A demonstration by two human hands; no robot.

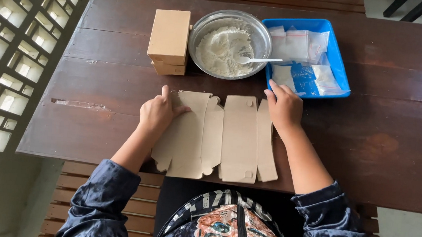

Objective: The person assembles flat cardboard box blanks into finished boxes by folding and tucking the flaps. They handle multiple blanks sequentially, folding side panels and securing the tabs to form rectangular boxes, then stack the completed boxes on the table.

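Head view:
Flat blank: unfolded brown cardboard box blank (217,136) lies flat at frame centre on the dark wooden table (392,146); likely light, thin, bendy along its creases, best gripped at the edges.
Left hand (158,112): pressed flat on the blank's left panel, clamping nothing.
Right hand (284,106): fingers rest on the blank's upper right corner, not closed.
Packages: two stacked plain brown folded boxes (169,41), upper centre-left; blue rectangular plastic tray (340,68) of small clear powder-filled bags (295,43), upper right.
Bowl: round glass bowl of white powder (226,48) with white plastic spoon (257,60), between them.
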